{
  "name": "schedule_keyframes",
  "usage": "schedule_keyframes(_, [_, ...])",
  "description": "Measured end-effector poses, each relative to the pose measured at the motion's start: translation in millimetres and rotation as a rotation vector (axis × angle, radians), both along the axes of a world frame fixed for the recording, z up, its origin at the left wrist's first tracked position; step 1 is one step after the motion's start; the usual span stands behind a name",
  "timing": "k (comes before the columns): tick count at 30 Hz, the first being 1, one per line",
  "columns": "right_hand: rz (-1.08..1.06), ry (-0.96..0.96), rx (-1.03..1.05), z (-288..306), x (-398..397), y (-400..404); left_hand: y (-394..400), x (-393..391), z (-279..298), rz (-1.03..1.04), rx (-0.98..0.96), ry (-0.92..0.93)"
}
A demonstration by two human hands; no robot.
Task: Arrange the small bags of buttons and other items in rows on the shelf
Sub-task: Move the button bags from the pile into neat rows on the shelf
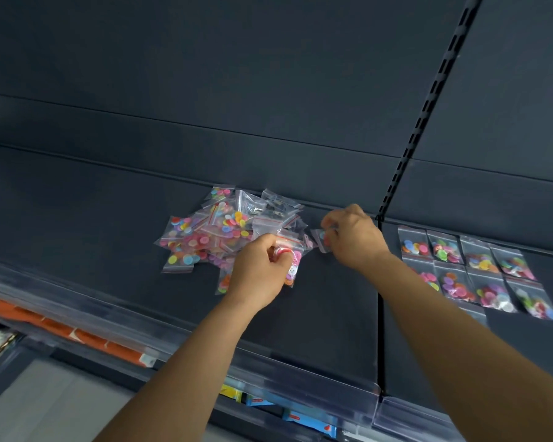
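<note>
Bags of buttons sat in a loose pile (227,231) mid-shelf (316,314); two neat rows (473,269) lay well to the right. Left hand (261,272) gripped one bag (292,266) at the pile's near edge. Right hand (353,239) pinched another bag (321,239) just right of the pile.

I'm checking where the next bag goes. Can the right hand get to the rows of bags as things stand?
Probably yes. The right hand, pinching a small bag, sits just left of the rows of bags, with only bare shelf between them.
</note>
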State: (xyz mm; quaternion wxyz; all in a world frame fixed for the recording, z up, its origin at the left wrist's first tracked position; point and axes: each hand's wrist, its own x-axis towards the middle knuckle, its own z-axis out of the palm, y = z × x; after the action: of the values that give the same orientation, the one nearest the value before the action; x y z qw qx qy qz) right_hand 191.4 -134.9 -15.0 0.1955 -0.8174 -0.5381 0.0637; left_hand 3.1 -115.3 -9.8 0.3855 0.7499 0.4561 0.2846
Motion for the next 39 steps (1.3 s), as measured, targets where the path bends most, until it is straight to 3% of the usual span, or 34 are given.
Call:
schedule_keyframes(4, [0.081, 0.011, -0.155, -3, 1, 4, 1, 2, -1, 0.018, -0.034, -0.023])
schedule_keyframes(8, [0.000, 0.052, -0.186, -1, 1, -2, 2, 4, -1, -0.001, -0.107, -0.078])
schedule_keyframes(10, [-0.051, 0.265, -0.116, 4, 0, -10, 1, 5, -1, -0.009, -0.130, -0.118])
schedule_keyframes(14, [-0.100, 1.003, 0.192, 22, -9, -29, -1, 9, 1, 0.007, -0.197, -0.200])
schedule_keyframes(16, [-0.094, 1.144, 0.270, 28, -17, -38, -1, 13, 2, 0.032, -0.228, -0.212])
schedule_keyframes(21, [-0.116, 1.211, 0.348, 28, -37, -57, -11, 24, 10, -0.043, -0.388, -0.315])
schedule_keyframes(24, [-0.175, 1.189, 0.389, 26, -43, -66, -19, 25, 12, -0.144, -0.428, -0.383])
schedule_keyframes(26, [-0.180, 1.203, 0.404, 27, -44, -71, -21, 25, 12, -0.105, -0.422, -0.418])
schedule_keyframes(29, [-0.119, 1.233, 0.297, 29, -46, -82, -22, 23, 14, -0.018, -0.408, -0.429])
schedule_keyframes(32, [-0.141, 1.133, 0.165, 30, -44, -93, -24, 21, 17, -0.014, -0.381, -0.423])
schedule_keyframes(39, [-0.150, 0.993, 0.073, 30, -51, -107, -26, 15, 23, -0.014, -0.292, -0.421])
